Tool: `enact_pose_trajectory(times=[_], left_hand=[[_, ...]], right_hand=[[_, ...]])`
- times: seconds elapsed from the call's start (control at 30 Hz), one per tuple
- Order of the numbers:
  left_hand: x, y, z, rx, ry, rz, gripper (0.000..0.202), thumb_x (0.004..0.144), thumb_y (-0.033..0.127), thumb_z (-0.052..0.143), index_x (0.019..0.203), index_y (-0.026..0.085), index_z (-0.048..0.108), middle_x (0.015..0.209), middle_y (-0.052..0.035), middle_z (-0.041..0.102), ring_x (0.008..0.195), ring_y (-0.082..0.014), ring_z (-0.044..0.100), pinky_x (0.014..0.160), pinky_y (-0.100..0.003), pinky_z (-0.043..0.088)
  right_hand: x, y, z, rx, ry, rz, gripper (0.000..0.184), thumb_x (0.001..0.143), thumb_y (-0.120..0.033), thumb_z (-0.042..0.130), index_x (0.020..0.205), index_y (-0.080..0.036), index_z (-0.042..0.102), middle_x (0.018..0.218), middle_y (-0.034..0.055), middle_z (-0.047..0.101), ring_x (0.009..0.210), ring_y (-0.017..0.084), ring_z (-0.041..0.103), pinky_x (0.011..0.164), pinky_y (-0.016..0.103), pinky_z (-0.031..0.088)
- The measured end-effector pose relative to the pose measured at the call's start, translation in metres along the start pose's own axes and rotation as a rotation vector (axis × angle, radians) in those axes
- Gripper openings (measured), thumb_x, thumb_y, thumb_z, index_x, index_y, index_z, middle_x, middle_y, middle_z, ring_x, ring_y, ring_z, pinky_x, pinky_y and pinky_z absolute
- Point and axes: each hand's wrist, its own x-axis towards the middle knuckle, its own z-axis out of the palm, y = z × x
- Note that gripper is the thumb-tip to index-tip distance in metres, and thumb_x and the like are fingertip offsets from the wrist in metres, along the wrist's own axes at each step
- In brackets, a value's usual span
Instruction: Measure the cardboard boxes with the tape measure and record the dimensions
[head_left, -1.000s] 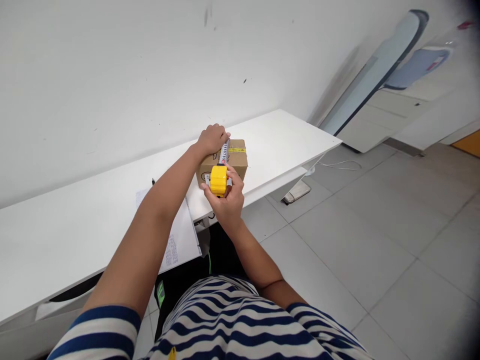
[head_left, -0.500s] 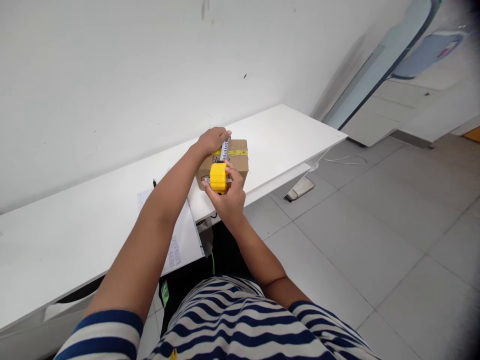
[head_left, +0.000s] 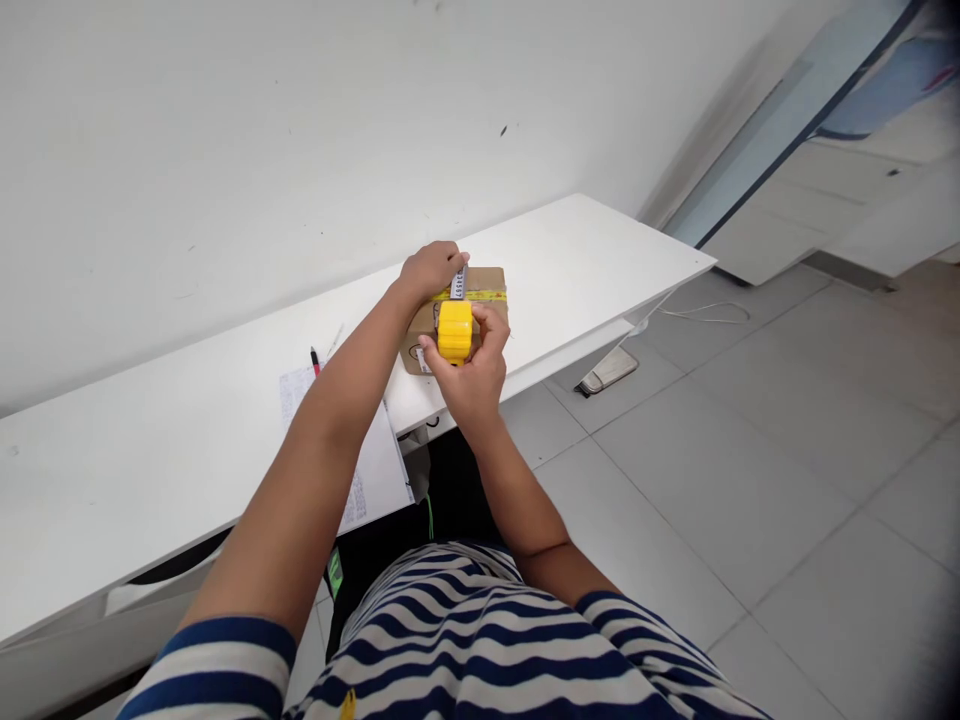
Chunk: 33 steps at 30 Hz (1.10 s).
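A small brown cardboard box (head_left: 491, 287) with a yellow tape band stands on the white desk (head_left: 150, 450). My right hand (head_left: 472, 375) is wrapped round a yellow tape measure (head_left: 454, 331) at the box's near side. A short stretch of the white blade (head_left: 460, 284) runs from it over the box top. My left hand (head_left: 430, 268) is closed at the box's far top edge, pinching the end of the blade.
A sheet of printed paper (head_left: 360, 470) and a red-and-black pen (head_left: 315, 359) lie on the desk left of the box. A white wall rises right behind the desk. A cable (head_left: 697, 315) and a flat foot plate (head_left: 609, 369) lie on the grey tiled floor. Panels (head_left: 795, 120) lean at right.
The yellow tape measure has moved closer to the box's far edge, so less blade shows. My view has shifted slightly; both hands stay on the box.
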Motion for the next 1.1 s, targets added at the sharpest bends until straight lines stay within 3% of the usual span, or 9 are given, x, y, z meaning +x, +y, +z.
enact_pose_trajectory(times=[0.2,0.37,0.5,0.57,0.63,0.77,0.87,1.0,1.1], left_hand=[[0.000,0.000,0.001,0.046,-0.009,-0.014,0.049,0.102,0.062,0.043,0.080,0.021,0.058,0.092,-0.0099,0.070,0.085,-0.0244,0.059,0.081,-0.038,0.041],[-0.004,-0.001,0.003,0.049,-0.043,-0.008,0.054,0.092,0.073,0.057,0.080,0.021,0.063,0.092,-0.0091,0.072,0.083,-0.0241,0.061,0.076,-0.037,0.041],[-0.014,0.003,-0.004,-0.054,0.181,0.068,0.042,0.099,0.060,0.057,0.086,0.021,0.063,0.097,-0.0087,0.070,0.093,-0.0238,0.062,0.083,-0.037,0.044],[-0.030,0.012,-0.015,-0.142,0.351,0.103,0.036,0.103,0.055,0.054,0.093,0.022,0.062,0.097,-0.0074,0.066,0.098,-0.0231,0.061,0.087,-0.037,0.044],[-0.054,0.025,-0.030,-0.205,0.404,0.122,0.034,0.106,0.052,0.051,0.093,0.022,0.059,0.092,-0.0058,0.061,0.100,-0.0222,0.061,0.087,-0.036,0.045],[-0.113,0.056,-0.048,-0.212,0.131,0.161,0.041,0.104,0.051,0.055,0.078,0.020,0.052,0.079,-0.0040,0.054,0.091,-0.0197,0.059,0.078,-0.034,0.044],[-0.137,0.068,-0.046,-0.231,-0.089,0.241,0.051,0.104,0.058,0.054,0.070,0.020,0.047,0.072,-0.0029,0.050,0.079,-0.0171,0.057,0.070,-0.033,0.041],[-0.128,0.059,-0.029,-0.169,-0.143,0.391,0.062,0.108,0.066,0.030,0.076,0.021,0.057,0.079,-0.0062,0.062,0.083,-0.0198,0.065,0.079,-0.037,0.049],[-0.108,0.038,-0.014,0.049,-0.076,0.409,0.067,0.105,0.072,0.029,0.114,0.020,0.071,0.128,-0.0150,0.073,0.126,-0.0324,0.065,0.111,-0.049,0.046]], right_hand=[[-0.003,0.000,-0.003,0.029,0.000,-0.046,0.066,0.090,-0.048,0.076,0.142,-0.031,0.039,0.149,0.0153,0.060,0.139,0.029,0.066,0.107,0.052,0.063],[-0.010,0.005,-0.001,0.023,0.012,-0.106,0.069,0.093,-0.045,0.072,0.150,-0.032,0.035,0.160,0.0164,0.056,0.145,0.029,0.063,0.110,0.054,0.063],[-0.015,0.007,-0.002,-0.033,-0.022,-0.139,0.078,0.098,-0.042,0.066,0.163,-0.036,0.025,0.165,0.0131,0.053,0.154,0.029,0.054,0.117,0.055,0.059],[-0.016,0.008,-0.006,-0.075,-0.022,-0.184,0.076,0.100,-0.036,0.062,0.166,-0.038,0.025,0.164,0.0112,0.055,0.154,0.028,0.054,0.116,0.054,0.059],[-0.016,0.008,-0.011,-0.064,0.015,-0.273,0.075,0.100,-0.030,0.060,0.167,-0.039,0.027,0.162,0.0105,0.057,0.151,0.028,0.057,0.115,0.055,0.060],[-0.017,0.003,-0.028,0.043,0.142,-0.403,0.074,0.097,-0.028,0.067,0.162,-0.043,0.036,0.157,0.0095,0.058,0.147,0.031,0.059,0.118,0.062,0.055],[-0.020,-0.005,-0.043,0.090,0.210,-0.387,0.069,0.094,-0.031,0.072,0.155,-0.044,0.043,0.147,0.0087,0.062,0.140,0.031,0.063,0.119,0.065,0.054],[-0.028,-0.007,-0.055,0.046,0.217,-0.341,0.059,0.094,-0.037,0.073,0.148,-0.040,0.048,0.140,0.0111,0.062,0.135,0.032,0.066,0.115,0.067,0.056],[-0.032,-0.004,-0.056,0.119,0.235,-0.259,0.057,0.092,-0.040,0.076,0.142,-0.037,0.051,0.139,0.0114,0.063,0.133,0.031,0.067,0.115,0.064,0.056]])
